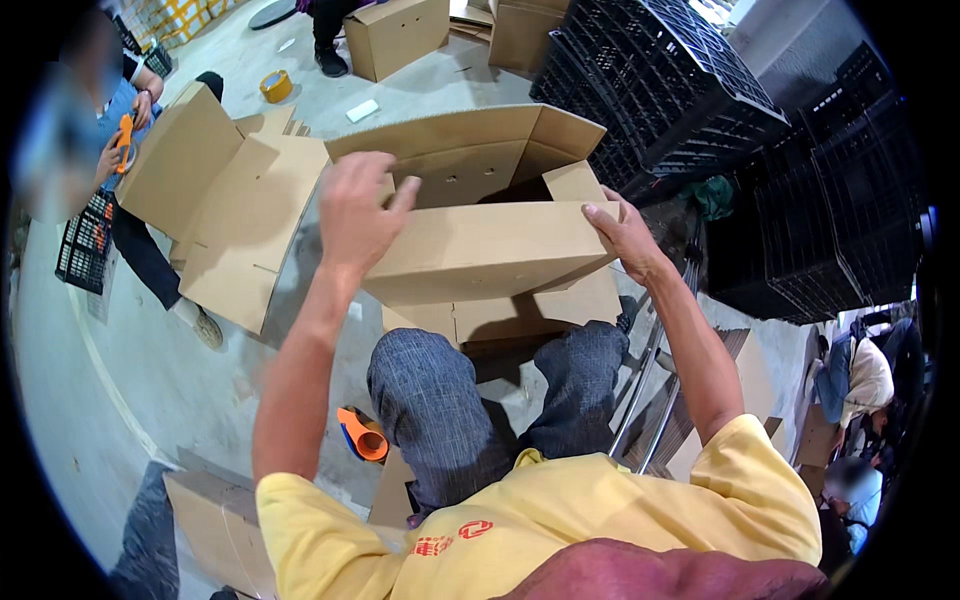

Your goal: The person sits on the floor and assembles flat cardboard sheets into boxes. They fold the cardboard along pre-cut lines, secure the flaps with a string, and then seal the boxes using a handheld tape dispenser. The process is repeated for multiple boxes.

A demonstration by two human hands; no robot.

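In front of my knees is a brown cardboard box (490,250), part folded, with its top open and a tall flap standing at the far side. My right hand (625,235) grips its right corner, thumb on the near panel and fingers behind. My left hand (360,210) is at the left end of the box, thumb apart from the fingers. It is slightly blurred, and I see nothing held in it. Part of the box's inside is dark and hidden by the near panel.
An orange tape dispenser (363,435) lies by my left knee. Black plastic crates (660,90) are stacked at the right. At the left, a person holds an orange tape dispenser (125,143) beside an unfolded carton (250,215). A tape roll (276,86) and metal poles (650,390) are on the floor.
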